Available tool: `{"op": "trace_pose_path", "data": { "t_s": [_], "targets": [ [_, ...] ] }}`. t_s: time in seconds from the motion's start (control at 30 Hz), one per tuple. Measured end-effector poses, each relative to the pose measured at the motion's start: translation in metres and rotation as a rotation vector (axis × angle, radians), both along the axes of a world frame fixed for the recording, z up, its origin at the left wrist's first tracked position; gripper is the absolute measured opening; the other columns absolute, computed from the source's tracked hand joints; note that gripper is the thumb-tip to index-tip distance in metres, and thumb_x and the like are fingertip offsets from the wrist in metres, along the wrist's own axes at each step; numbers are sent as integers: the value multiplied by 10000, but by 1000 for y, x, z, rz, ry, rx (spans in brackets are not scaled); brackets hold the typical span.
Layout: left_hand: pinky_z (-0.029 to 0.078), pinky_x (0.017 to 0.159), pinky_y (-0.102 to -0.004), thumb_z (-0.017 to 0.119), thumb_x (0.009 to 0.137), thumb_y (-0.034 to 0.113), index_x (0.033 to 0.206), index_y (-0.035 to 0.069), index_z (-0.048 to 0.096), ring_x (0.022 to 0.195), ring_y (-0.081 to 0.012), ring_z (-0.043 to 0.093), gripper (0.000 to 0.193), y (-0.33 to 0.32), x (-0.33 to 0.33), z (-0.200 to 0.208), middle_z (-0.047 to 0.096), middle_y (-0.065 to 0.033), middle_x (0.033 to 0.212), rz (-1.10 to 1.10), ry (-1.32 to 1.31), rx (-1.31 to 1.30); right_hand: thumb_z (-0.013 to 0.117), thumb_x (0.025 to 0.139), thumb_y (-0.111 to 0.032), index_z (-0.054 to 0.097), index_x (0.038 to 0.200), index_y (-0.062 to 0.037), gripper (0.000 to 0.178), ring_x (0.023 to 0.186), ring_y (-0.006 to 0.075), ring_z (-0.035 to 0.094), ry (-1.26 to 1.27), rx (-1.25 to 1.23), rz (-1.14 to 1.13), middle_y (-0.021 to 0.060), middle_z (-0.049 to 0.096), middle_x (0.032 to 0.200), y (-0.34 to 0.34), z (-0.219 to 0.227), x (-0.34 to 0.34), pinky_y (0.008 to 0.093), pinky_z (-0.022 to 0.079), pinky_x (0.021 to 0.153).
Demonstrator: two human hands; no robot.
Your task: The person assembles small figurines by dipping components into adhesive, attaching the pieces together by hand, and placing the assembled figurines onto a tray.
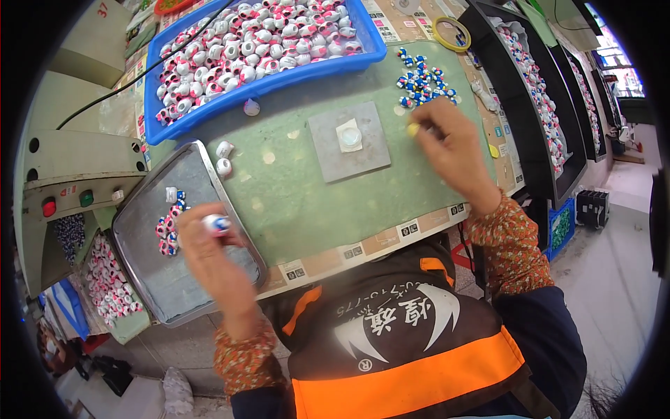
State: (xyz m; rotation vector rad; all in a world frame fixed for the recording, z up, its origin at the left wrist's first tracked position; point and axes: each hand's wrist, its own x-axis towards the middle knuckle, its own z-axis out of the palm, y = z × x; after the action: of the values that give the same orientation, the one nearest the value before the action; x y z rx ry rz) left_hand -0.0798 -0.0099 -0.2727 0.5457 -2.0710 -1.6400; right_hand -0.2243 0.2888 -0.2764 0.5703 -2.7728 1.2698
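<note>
My left hand (206, 248) is over the metal tray (199, 297), its fingers closed on a small white-and-blue plastic figure part (217, 224). Beneath and beside it in the tray lies a small cluster of white, pink and blue parts (167, 227). My right hand (450, 146) is at the right of the green mat (279, 209), fingers curled and slightly blurred. A small yellow spot (413, 130) shows at its fingertips; what it is I cannot make out. Just beyond that hand is a pile of blue-and-white pieces (422, 80).
A blue bin (262, 87) full of white-and-pink parts stands at the back. A grey plate (349, 164) with a round clear piece (350, 136) lies mid-mat. Black trays (558, 140) of parts line the right; a machine with buttons (77, 174) stands left. A yellow tape roll (438, 31) lies far right.
</note>
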Motion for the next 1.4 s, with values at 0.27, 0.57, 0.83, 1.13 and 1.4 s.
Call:
{"op": "trace_pose_path", "data": {
  "t_s": [0.27, 0.57, 0.83, 1.13, 1.4],
  "targets": [
    [427, 835, -370, 416, 1092, 248, 1108, 37, 623, 943, -239, 556, 296, -95, 34, -13, 627, -97, 1010, 155, -321, -886, 681, 839, -41, 658, 1015, -38, 177, 915, 318, 601, 368, 403, -3, 119, 586, 934, 17, -7, -12, 426, 489, 766],
    [407, 872, -434, 559, 1007, 210, 1077, 68, 651, 984, -292, 542, 184, -61, -8, 5, 625, -98, 1055, -38, -164, -930, 681, 830, -36, 615, 1029, -28, 210, 958, 345, 575, 388, 429, 37, 143, 566, 990, 10, -11, -17, 446, 470, 800],
    [410, 795, -444, 681, 905, 238, 1002, 85, 643, 967, -284, 553, 185, -36, -56, 4, 582, -76, 979, -186, -325, -1306, 620, 856, 2, 538, 1113, -16, 270, 936, 354, 578, 288, 479, 240, 148, 574, 958, 5, 9, -3, 450, 467, 801],
    [434, 796, -435, 736, 854, 253, 1055, 76, 625, 983, -284, 557, 289, -38, -59, -13, 578, -81, 1019, -237, -314, -1315, 626, 832, 33, 579, 1085, -16, 262, 898, 330, 615, 131, 368, 296, 152, 596, 964, 14, 5, -1, 417, 499, 779],
    [451, 859, -437, 680, 912, 196, 1129, 58, 613, 1031, -309, 562, 266, -37, -44, -3, 567, -111, 1083, -323, -295, -1249, 661, 823, 49, 620, 1053, 5, 238, 836, 307, 628, -123, 71, 176, 148, 595, 944, 18, -3, 1, 381, 516, 752]
  ]
}}
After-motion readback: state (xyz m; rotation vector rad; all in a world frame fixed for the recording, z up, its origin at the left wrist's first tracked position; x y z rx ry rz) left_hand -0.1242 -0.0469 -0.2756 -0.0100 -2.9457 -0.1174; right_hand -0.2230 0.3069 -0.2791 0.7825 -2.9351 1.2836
